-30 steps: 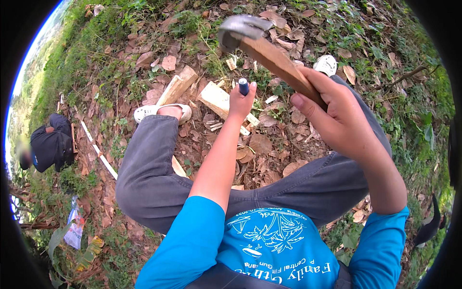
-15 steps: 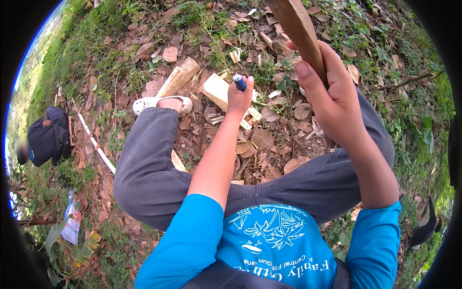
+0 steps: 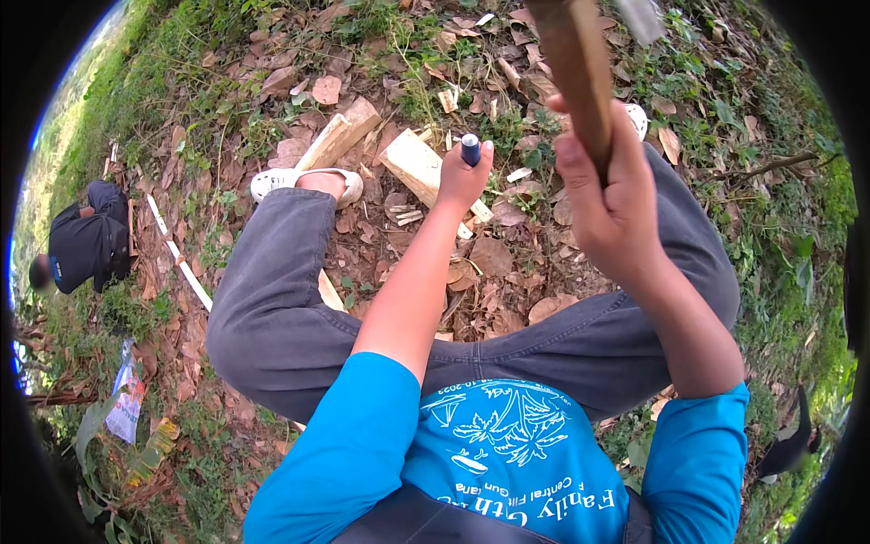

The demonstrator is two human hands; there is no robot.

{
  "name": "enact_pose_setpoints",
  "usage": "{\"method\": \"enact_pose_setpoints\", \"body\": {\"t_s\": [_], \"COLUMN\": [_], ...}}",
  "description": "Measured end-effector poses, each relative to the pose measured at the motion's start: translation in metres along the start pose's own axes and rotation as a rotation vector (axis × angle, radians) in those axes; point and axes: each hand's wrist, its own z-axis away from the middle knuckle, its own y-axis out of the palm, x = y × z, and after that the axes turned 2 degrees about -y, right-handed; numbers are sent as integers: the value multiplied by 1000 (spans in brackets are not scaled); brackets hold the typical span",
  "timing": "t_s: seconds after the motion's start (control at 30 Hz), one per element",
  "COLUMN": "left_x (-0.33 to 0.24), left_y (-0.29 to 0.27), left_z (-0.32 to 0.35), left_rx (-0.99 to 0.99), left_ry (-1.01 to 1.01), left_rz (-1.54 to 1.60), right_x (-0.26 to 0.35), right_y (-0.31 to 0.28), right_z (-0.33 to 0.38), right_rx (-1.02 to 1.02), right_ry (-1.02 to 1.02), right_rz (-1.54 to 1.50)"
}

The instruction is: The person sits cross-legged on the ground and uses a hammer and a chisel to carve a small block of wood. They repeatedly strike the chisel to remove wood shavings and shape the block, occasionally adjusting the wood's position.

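My left hand (image 3: pixel 462 179) is closed round a blue-handled chisel (image 3: pixel 469 151), its pale capped end pointing up; the blade is hidden below my fist. This hand is over the right end of a pale split block of wood (image 3: pixel 415 168), which lies on the ground between my feet. I cannot tell whether the chisel touches the wood. Raised at the right, my right hand (image 3: pixel 609 199) grips the wooden handle (image 3: pixel 580 72) of a tool with a grey metal head (image 3: pixel 642 18). That head is blurred and partly cut off by the picture's upper edge.
Another split log (image 3: pixel 343 131) lies beside my left shoe (image 3: pixel 272 181). Wood chips (image 3: pixel 405 215) and dry leaves cover the ground. A long pale stick (image 3: pixel 181 258), a plastic bag (image 3: pixel 127 399) and a person in dark clothes (image 3: pixel 89 240) are at the left. Another person (image 3: pixel 793 444) is partly visible far right.
My right hand has moved slightly, tilting the wooden-handled tool so its metal head shows. My left hand and the chisel have shifted a little to the right.
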Motion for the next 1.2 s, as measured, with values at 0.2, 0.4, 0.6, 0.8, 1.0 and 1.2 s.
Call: {"method": "enact_pose_setpoints", "body": {"t_s": [0.2,0.4,0.6,0.8,1.0,1.2], "left_x": [6,4,10,0,5,-3], "left_y": [7,2,3,4,12,10], "left_z": [-4,-3,-11,-5,1,-3], "left_rx": [-14,-27,-30,-12,-48,-9], "left_ry": [50,42,38,1,20,-7], "left_rz": [-13,-3,-43,-35,-21,-25], "right_x": [-39,3,-57,-3,-55,-3], "right_y": [-16,-12,-13,-6,-5,1], "right_z": [10,-9,6,-11,9,-4], "right_rx": [257,-61,319,-156,574,-66], "right_ry": [388,128,359,91,479,52], "right_rz": [180,-94,207,-189,371,-56]}}
